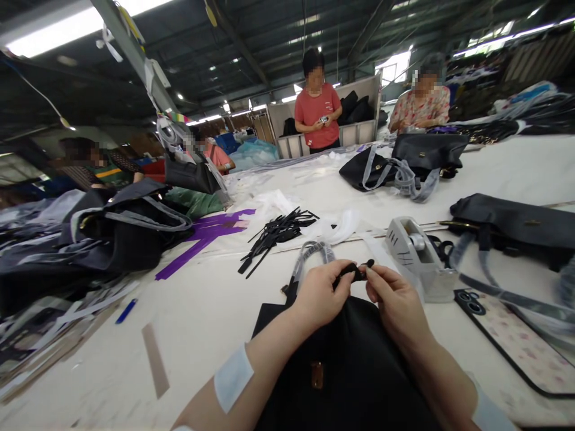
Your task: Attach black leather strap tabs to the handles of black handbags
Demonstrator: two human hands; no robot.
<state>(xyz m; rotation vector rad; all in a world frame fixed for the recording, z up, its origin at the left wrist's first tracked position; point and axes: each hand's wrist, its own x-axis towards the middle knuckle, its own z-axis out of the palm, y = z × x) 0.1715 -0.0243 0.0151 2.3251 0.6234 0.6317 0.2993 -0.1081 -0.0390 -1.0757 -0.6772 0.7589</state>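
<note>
A black handbag [350, 365] with a gold-coloured clasp lies in front of me on the white table. Above its top edge, my left hand [324, 292] is closed on a short black strap [351, 274]. The fingertips of my right hand [398, 302] pinch the other end of that same strap. Behind my left hand a handle [309, 254] wrapped in clear plastic loops up from the bag. A pile of thin black strips [283, 233] lies beyond, to the left.
A grey tape dispenser [420, 257] and a phone [516, 341] lie at right. Black bags [130, 227] are heaped at left, with more bags [429, 152] at the back right. Purple strips [202, 236] and a blue pen [126, 311] lie left. A person [317, 111] stands across the table.
</note>
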